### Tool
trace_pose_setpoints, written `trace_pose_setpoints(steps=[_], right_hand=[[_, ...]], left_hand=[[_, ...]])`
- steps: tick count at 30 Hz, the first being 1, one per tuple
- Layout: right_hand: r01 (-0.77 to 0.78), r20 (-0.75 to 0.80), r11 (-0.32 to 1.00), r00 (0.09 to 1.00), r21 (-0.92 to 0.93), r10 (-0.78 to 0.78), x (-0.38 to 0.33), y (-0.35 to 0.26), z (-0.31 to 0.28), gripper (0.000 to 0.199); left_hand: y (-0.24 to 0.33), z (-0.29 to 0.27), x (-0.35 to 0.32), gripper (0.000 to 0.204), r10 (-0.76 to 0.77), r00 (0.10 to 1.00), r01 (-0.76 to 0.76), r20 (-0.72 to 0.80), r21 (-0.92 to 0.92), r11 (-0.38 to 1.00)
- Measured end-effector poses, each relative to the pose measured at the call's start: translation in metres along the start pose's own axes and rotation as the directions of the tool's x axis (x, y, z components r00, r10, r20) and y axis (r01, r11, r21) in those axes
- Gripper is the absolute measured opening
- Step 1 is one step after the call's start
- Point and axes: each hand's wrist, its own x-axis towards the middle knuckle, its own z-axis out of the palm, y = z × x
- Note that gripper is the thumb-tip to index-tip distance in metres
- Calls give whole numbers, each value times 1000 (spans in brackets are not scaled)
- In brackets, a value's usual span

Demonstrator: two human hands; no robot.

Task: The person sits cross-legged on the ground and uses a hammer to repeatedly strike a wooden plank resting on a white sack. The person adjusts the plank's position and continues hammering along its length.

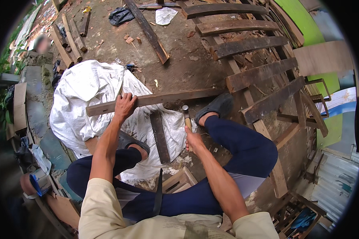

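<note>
My left hand is closed around a long brown wooden plank, near its left end. The plank lies across in front of me, over the white sheet and toward my right shoe. A hammer with a metal head and a light wooden handle is in my right hand, its head pointing away from me, just below the plank and apart from it. Between my legs a shorter dark board lies on the sheet.
A slatted wooden frame stretches along the right side. Beyond the sheet lies a dark beam, with several loose wood pieces at the far left. A low concrete wall runs along the left. Corrugated metal sheets stand at the right.
</note>
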Motion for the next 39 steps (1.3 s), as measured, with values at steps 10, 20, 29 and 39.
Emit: trace_pose_setpoints(steps=[10,20,29,39], right_hand=[[24,-34,973,999,-228,-32,4,15,13,61],[-19,-70,793,997,-609,-30,6,25,-5,62],[-177,-166,612,983,-771,76,23,34,-16,58],[-121,-118,512,992,-851,39,16,32,-14,56]], left_hand=[[-40,8,-119,63,-477,827,464,300,118,878],[44,11,-17,80,-203,859,373,470,-304,877],[72,33,11,82,-155,780,322,606,-177,930],[87,21,-12,88,-176,885,291,432,-216,932]])
